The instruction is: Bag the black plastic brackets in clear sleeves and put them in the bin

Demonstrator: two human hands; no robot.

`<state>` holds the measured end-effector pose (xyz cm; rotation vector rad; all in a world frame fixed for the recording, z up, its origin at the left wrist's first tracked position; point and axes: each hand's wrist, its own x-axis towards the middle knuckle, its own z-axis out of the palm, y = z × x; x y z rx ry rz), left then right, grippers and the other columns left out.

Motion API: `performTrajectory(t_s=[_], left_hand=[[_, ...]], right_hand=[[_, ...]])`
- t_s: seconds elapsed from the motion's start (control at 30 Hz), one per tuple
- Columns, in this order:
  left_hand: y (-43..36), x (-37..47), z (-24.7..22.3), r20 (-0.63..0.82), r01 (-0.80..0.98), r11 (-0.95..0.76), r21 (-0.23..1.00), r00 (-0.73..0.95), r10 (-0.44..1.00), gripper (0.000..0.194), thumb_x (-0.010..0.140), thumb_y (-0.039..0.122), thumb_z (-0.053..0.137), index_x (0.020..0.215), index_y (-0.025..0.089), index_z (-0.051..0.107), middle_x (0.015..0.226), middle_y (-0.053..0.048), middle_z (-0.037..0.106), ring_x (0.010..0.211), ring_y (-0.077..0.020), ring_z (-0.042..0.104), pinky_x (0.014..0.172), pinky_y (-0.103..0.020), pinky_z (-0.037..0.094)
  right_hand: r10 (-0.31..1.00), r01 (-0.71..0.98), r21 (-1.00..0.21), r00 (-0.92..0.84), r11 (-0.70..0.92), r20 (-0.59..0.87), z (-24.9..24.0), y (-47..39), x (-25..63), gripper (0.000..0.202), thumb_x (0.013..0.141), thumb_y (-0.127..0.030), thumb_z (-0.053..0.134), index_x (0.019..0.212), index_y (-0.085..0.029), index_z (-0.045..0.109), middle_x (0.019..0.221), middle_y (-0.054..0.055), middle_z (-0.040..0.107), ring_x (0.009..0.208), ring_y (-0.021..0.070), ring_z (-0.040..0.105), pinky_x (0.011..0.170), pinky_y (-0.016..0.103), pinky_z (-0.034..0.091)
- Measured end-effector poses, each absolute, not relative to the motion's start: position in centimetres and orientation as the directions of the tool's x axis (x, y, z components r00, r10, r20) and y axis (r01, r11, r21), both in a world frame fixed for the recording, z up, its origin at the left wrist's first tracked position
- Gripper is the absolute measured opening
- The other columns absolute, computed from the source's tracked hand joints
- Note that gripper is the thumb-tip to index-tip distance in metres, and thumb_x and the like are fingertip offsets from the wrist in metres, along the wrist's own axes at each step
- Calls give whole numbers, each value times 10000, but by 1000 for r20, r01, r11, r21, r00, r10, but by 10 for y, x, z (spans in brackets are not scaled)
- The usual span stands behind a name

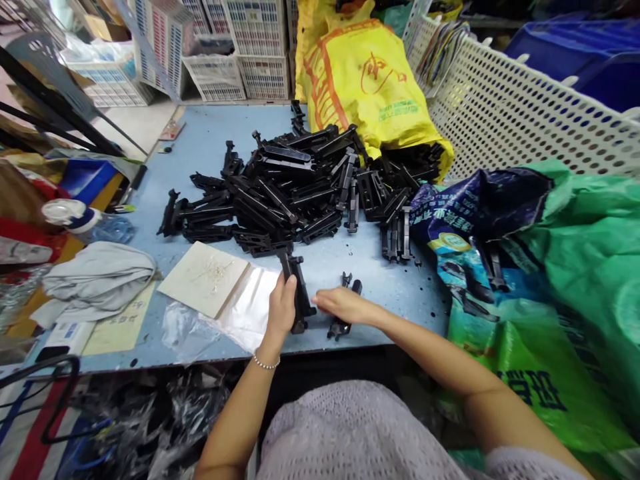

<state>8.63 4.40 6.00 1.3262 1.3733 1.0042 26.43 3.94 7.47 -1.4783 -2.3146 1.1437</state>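
Note:
My left hand is closed around a long black plastic part, held near the table's front edge. Just right of that part is my right hand, its fingers pressed together; whatever they may pinch is too small to make out. Beneath and beside my right hand, more black parts lie on the blue table. Beyond both hands spreads a large heap of similar black parts, reaching up to the mouth of a yellow bag.
To the left are a beige tile, clear plastic film, a grey cloth and a bottle. Green bags and a white perforated basket stand at the right. White crates are behind.

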Motion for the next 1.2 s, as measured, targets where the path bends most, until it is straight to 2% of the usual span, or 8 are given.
performTrajectory(t_s=[0.17,0.27,0.37,0.47,0.6,0.73,0.87,1.2], left_hand=[[16,106,22,-77,507,4,862,122,990,403,914,530,490,737,205,651,589,-36,578,601,-217,585,615,-320,393],[7,112,12,-29,515,-46,856,138,990,368,864,517,590,647,221,627,537,-26,531,558,-211,558,599,-324,370],[18,102,15,14,401,-66,914,132,991,284,863,491,605,883,224,700,762,-58,653,712,-220,617,687,-341,446],[43,94,28,84,121,-90,989,53,995,663,789,502,698,1366,254,487,1263,-122,589,1109,-250,596,914,-393,481],[69,103,55,104,-289,-49,956,181,978,797,787,554,679,1464,324,327,1461,-97,458,1319,-263,477,1056,-410,425],[68,114,73,5,-382,64,922,177,984,419,904,485,529,1202,207,625,1172,-86,624,1095,-220,590,916,-325,490],[55,131,66,-113,-422,122,898,47,993,392,926,486,498,1142,186,629,904,-37,602,779,-132,582,703,-242,485],[81,151,34,-180,-486,-18,874,-357,916,343,911,493,464,1106,224,546,887,5,525,737,-100,555,672,-224,437]], right_hand=[[936,917,-201,-320,345,149,68,140,281,308,985,-178,392,1216,-192,595,1262,140,595,1133,256,501,912,367,359],[896,903,-73,-407,424,181,62,178,289,361,936,-96,402,1224,-152,612,1259,169,604,1147,276,492,1007,436,288],[871,861,-188,-425,473,246,61,174,294,351,881,-153,506,1211,-111,619,1192,176,646,1097,292,533,1010,453,301],[904,709,-566,-279,421,323,67,138,291,381,886,-290,534,1235,-150,594,1166,129,658,1066,273,569,950,418,388],[955,346,-917,-276,200,104,78,88,275,377,998,-419,324,961,-188,620,888,49,641,824,191,592,755,322,462],[972,394,-895,-188,207,142,88,71,274,395,1006,-458,319,803,-201,540,842,36,555,819,175,541,760,310,441],[993,414,-903,-79,116,92,80,78,259,262,964,-463,425,881,-228,505,775,-3,534,722,158,522,672,286,428],[965,-224,-973,235,-59,-112,38,119,203,355,922,-542,441,859,-208,541,709,-9,571,546,89,477,485,201,395]])
